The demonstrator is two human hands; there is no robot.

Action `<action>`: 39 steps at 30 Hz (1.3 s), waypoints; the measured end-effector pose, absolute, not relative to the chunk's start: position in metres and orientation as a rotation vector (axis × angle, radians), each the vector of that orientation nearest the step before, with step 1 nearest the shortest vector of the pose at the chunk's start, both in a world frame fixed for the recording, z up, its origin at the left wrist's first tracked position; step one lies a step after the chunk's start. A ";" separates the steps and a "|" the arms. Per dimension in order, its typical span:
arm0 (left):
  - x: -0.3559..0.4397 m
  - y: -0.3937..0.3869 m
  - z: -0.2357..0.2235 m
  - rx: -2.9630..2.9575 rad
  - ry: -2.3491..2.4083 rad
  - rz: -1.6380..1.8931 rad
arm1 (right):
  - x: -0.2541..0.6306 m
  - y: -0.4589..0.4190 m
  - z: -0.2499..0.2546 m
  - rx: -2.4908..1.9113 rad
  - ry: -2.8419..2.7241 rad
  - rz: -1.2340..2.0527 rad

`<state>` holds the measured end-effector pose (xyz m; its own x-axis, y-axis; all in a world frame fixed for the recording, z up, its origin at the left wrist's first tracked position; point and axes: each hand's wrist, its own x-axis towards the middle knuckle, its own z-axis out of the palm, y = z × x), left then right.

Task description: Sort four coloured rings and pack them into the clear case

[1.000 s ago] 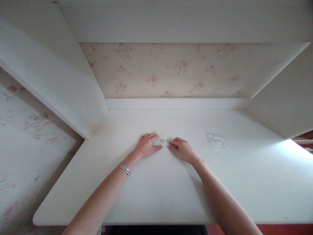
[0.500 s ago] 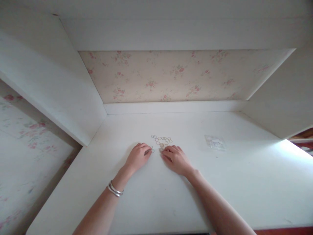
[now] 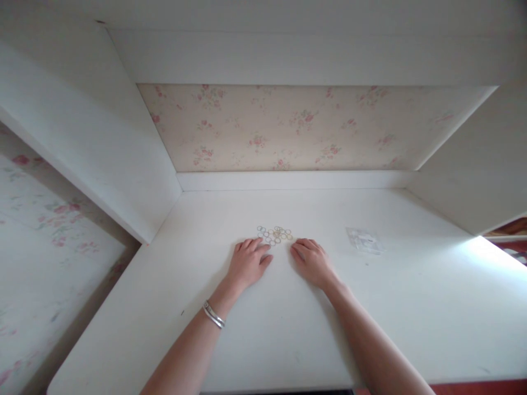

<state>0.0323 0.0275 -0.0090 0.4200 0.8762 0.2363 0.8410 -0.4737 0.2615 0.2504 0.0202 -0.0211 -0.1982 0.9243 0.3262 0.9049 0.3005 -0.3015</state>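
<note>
near both hands (image 3: 246, 265) — thin rings (image 3: 277, 233) clustered on the white desk (image 3: 272, 334)

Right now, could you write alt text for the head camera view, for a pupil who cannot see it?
A person's left hand and right hand are at either side of a loose cluster of small, thin rings on a white desk. A clear packet lies to the right; floral wallpaper shows behind.

The bench (image 3: 263, 340) looks smooth and mostly matt. The bag (image 3: 364, 241) seems of clear, glossy plastic; the bracelet (image 3: 214, 315), of polished metal. The small rings' (image 3: 277, 233) material is unclear.
</note>
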 end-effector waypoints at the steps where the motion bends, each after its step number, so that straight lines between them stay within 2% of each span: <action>1: 0.034 0.028 -0.009 2.557 1.566 0.523 | 0.248 0.023 -0.023 -1.580 -2.148 0.080; 7: 0.027 0.023 -0.009 2.531 1.554 0.557 | 0.240 0.029 -0.027 -1.373 -2.117 0.131; 11: 0.012 0.016 -0.005 2.491 1.554 0.531 | 0.249 0.023 -0.026 -1.470 -1.964 0.145; 20: 0.013 0.010 -0.006 2.411 1.677 0.145 | 0.257 0.025 -0.029 -1.903 -1.920 0.318; 32: 0.014 0.011 0.000 2.444 1.694 0.081 | 0.206 0.012 -0.013 -1.724 -1.984 0.295; 39: 0.013 0.012 0.000 2.431 1.687 0.110 | 0.197 0.021 -0.015 -1.730 -2.105 0.149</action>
<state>0.0131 0.0119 -0.0002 0.3534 0.9346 -0.0413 0.9212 -0.3400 0.1891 0.1968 0.0209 -0.0153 -0.1458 0.9589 0.2433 0.9150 0.2243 -0.3355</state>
